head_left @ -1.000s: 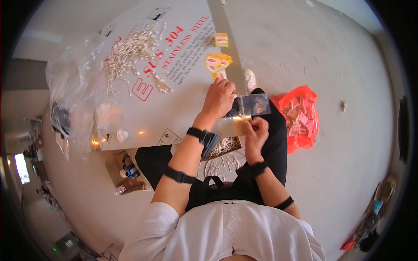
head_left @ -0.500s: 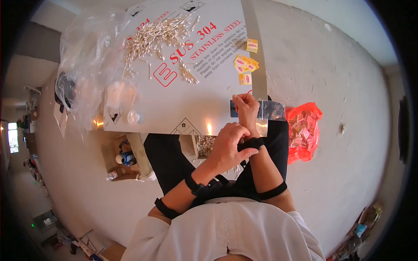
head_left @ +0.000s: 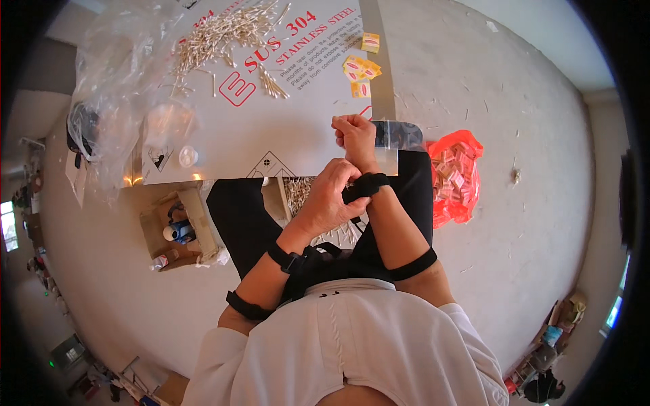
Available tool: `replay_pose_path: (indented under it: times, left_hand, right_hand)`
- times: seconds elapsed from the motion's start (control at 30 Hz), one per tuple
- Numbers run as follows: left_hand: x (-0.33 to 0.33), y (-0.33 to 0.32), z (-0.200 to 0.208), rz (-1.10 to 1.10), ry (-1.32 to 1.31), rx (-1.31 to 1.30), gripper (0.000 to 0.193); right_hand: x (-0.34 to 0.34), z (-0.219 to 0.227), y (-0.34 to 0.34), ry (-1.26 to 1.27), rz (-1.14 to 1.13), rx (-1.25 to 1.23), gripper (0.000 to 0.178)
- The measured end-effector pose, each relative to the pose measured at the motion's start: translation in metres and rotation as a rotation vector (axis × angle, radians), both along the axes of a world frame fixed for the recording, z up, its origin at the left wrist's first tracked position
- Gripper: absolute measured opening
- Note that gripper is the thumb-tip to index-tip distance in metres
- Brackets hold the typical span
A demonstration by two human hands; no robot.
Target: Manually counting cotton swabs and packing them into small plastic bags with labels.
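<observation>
My left hand [head_left: 328, 196] has its thumb and fingers closed on the black wrist strap [head_left: 372, 183] around my right wrist. Just beyond it, my right hand [head_left: 357, 139] is curled into a loose fist near the table's right front corner, and nothing shows in it. Under and beside that hand lies a dark strip with a clear, shiny part [head_left: 399, 135]. Farther up the grey steel-sheet table [head_left: 298, 128] are several small yellow packets [head_left: 361, 67] near the right edge. A large heap of cotton swabs [head_left: 230, 34] and a smaller bunch [head_left: 273, 85] lie to their left.
A clear plastic bag [head_left: 108, 88] and a small white round container [head_left: 188, 157] occupy the table's left side. Below stand a cardboard box [head_left: 152, 223] holding a bottle and a box of swabs [head_left: 299, 193]. A red bag [head_left: 467, 206] of small packets sits on the floor at right.
The whole view has shifted, so the table and its contents appear higher and farther left. My left hand stays at the right wrist strap, and my right hand is still curled.
</observation>
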State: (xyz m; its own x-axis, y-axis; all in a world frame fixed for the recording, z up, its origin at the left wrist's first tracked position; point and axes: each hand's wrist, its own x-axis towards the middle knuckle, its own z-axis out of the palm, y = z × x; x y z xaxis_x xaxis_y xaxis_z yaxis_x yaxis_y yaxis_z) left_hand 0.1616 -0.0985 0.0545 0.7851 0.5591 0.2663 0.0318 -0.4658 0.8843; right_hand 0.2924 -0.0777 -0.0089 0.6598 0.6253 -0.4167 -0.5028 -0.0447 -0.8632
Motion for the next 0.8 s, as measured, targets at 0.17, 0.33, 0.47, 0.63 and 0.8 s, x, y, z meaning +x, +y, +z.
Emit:
replay_pose_path:
  times: [0.17,0.33,0.47,0.63,0.8]
  left_hand:
    - [0.003,-0.009,0.002,-0.054,0.033,-0.029,0.035]
    - [0.004,-0.017,0.010,-0.103,0.036,0.007,0.037]
    - [0.012,-0.027,0.019,-0.084,-0.046,0.147,0.040]
    - [0.013,-0.028,0.018,-0.044,-0.050,0.182,0.041]
    - [0.016,-0.027,0.018,-0.083,-0.019,0.146,0.037]
  right_hand:
    - [0.012,-0.025,-0.016,0.661,-0.119,0.254,0.011]
    - [0.008,-0.008,-0.012,-0.544,0.013,-0.235,0.011]
    - [0.018,0.003,-0.011,-1.247,-0.015,-0.094,0.011]
    - [0.021,0.011,-0.010,-0.111,-0.243,0.158,0.008]
    - [0.018,-0.006,-0.027,-0.276,0.006,-0.123,0.016]
